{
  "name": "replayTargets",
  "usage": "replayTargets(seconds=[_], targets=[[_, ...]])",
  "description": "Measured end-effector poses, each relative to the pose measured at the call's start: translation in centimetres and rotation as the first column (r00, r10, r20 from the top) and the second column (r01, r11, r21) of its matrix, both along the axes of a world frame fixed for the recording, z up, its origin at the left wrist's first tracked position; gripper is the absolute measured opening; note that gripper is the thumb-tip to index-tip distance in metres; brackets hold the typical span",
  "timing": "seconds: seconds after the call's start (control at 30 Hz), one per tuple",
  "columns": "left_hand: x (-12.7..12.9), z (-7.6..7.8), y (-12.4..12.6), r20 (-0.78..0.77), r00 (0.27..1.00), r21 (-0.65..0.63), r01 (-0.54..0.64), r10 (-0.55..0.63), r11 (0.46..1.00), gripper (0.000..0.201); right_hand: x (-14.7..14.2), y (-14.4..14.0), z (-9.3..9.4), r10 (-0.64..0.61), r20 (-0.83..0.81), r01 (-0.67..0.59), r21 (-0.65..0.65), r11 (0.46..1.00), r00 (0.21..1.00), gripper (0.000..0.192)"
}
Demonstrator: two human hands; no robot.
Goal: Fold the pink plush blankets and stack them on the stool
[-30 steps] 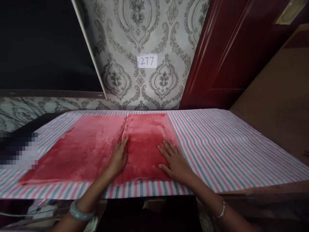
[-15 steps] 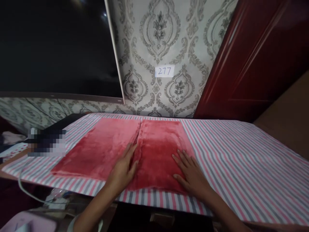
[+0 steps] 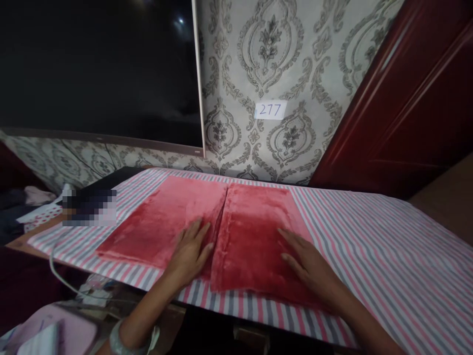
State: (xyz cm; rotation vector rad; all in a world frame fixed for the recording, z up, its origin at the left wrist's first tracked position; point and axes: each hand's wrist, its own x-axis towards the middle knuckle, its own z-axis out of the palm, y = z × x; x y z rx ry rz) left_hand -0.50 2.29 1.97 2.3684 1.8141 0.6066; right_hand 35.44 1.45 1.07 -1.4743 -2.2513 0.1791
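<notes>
1. Left hand (image 3: 190,251) flat, fingers spread and unclenched, gripping nothing; pressed on the red plush cloth (image 3: 254,236) just beside the fold edge (image 3: 220,229), seemingly to pin the layers.
2. Right hand (image 3: 310,264) likewise flat and open, palm down at about 3 o'clock of the left, holding nothing, resting on the folded upper layer, probably to smooth it.
3. Red plush cloth spread on the striped table cover (image 3: 369,256), doubled over on its right part.
4. At 12 o'clock, a paper label reading 277 (image 3: 270,109) on patterned wallpaper; at 10 o'clock, a dark screen (image 3: 96,64).
5. White cable (image 3: 59,276) hanging off the table's edge at 8 o'clock.
</notes>
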Motion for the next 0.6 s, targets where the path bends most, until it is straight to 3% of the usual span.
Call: replayTargets(seconds=[0.1, 0.17, 0.33, 0.5, 0.6], targets=[[0.3, 0.3, 0.8, 0.008, 1.0, 0.051, -0.002, 0.002, 0.999, 0.059, -2.5, 2.3, 2.0, 0.013, 0.011, -0.014, 0.07, 0.997, 1.0, 0.062], [0.7, -0.1, 1.1, -0.025, 0.999, 0.02, 0.034, -0.034, 0.999, 0.061, -4.5, 3.6, 2.6, 0.026, 0.078, -0.031, 0.063, 0.998, 0.997, 0.063], [0.5, -0.9, 0.2, -0.021, 0.994, -0.053, 0.102, -0.103, 0.993, 0.059, -7.2, 5.5, 2.7, 0.2, 0.244, -0.154, -0.193, 0.969, 0.949, 0.065], [-2.6, 0.0, -1.4, 0.143, 0.97, -0.009, 0.202, -0.198, 0.979, 0.05, -8.1, 9.8, 5.5, 0.176, 0.09, -0.162, -0.142, 0.976, 0.98, 0.046], [-6.2, 0.7, -0.8, 0.151, 0.987, 0.11, 0.044, -0.061, 0.993, 0.047, -10.5, 14.0, 6.7, 0.11, 0.005, -0.109, -0.091, 0.99, 0.994, 0.051]])
